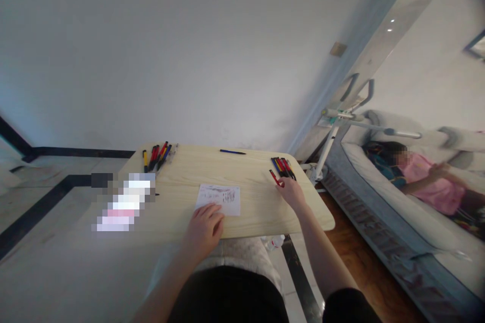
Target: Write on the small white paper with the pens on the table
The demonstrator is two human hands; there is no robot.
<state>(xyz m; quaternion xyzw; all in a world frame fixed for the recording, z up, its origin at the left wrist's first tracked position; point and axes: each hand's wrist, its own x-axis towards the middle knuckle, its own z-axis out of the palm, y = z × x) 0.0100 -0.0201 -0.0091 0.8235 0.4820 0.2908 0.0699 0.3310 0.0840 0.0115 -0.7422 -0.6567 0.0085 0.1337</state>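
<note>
A sheet of white paper (231,207) with dark marks lies on the pale wooden table (257,212). My left hand (205,224) rests flat on its lower left part, fingers stretched out. At the right of the table, my right hand (292,193) is closed on a red pen (273,176), whose far end sticks out beyond the fingers. Right beside it lies a group of red, yellow, blue and black pens (282,165). Another bunch of pens (157,156) is at the far left corner. A single dark blue pen (232,151) lies by the back edge.
A pixelated patch (125,202) covers the table's left side. The wall (212,60) stands behind the table. To the right are exercise equipment (333,131) with handles and a grey sofa (359,171), where a person in pink (435,181) lies. A plastic bottle (276,242) shows below the front edge.
</note>
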